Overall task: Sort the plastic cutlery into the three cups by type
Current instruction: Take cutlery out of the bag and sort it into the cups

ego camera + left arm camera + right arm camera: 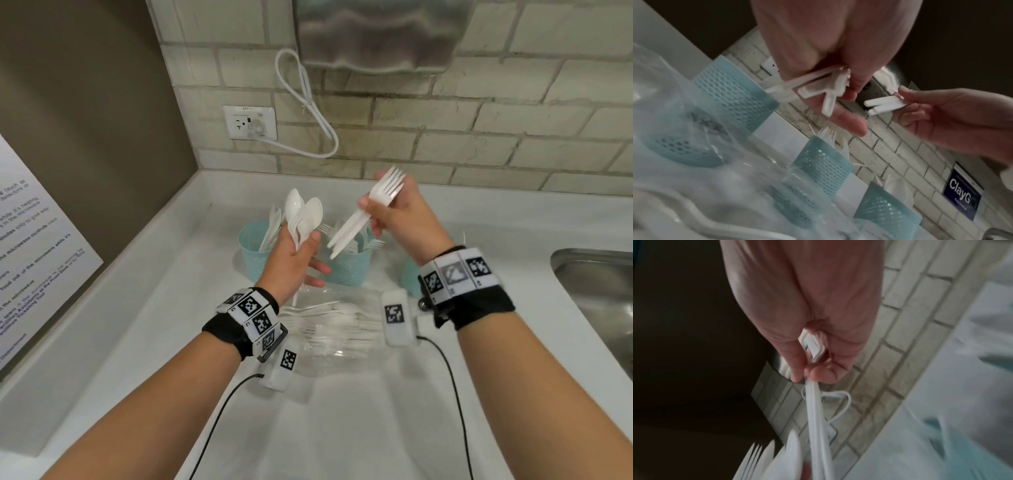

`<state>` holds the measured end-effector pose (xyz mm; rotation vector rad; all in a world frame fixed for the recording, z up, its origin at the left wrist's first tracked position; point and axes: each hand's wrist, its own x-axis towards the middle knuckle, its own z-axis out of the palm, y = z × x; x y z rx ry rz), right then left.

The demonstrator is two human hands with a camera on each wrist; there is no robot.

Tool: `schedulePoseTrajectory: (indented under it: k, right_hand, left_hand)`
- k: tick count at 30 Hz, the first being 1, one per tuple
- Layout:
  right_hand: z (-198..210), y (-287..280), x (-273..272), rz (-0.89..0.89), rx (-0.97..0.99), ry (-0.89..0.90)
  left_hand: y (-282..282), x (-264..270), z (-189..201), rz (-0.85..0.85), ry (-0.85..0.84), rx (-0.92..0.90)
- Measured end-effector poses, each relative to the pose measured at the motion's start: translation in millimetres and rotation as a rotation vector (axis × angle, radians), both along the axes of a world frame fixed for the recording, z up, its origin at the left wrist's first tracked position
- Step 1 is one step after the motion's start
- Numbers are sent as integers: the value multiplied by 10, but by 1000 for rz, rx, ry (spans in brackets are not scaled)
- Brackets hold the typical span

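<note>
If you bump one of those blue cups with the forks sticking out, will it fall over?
Probably easily. The middle cup is thin mesh plastic, so it looks light. The forks in it lean out over the rim, which may pull it sideways. It stands on a smooth white counter, so a gentle nudge might just slide it instead.

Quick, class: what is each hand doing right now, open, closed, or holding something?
Left hand: closed on a bunch of white plastic spoons.
Right hand: closed on a bunch of white plastic forks.
</note>
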<state>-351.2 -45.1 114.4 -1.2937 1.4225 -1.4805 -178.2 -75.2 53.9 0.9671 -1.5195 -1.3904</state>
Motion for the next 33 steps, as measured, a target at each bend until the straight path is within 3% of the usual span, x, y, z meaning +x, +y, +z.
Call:
schedulePoseTrajectory:
  k: [5,11,13,16,18,22,27,30,33]
  right_hand:
    - [84,-277,-157,-151,-81,350]
    - [-307,-402,-61,-22,294,575]
    - [-332,-366,-10,-77,299,667]
    - [-222,-219,192,-226,62,523]
    - [-133,-85,346,-158,38,350]
    - [-159,-2,544,8,105,336]
    - [194,37,412,-169,-149,78]
    - [349,50,237,-295,-348,88]
    - [165,-67,113,-368,-312,251]
  left_hand:
    - [-34,36,-92,57,-101,-79]
    - [4,6,-103,16,-122,-159]
    - [-1,15,-109,30,-160,-187]
    - [-43,7,-142,91,-206,-242]
    - [-70,-16,-159,131,-213,-263]
    - [-66,-92,-155,125,-211,-287]
    - [-41,-52,-153,108,-179,-231]
    - [-40,-12,-145,101,-136,-155]
    - [-47,-4,-150,57,-72,-89]
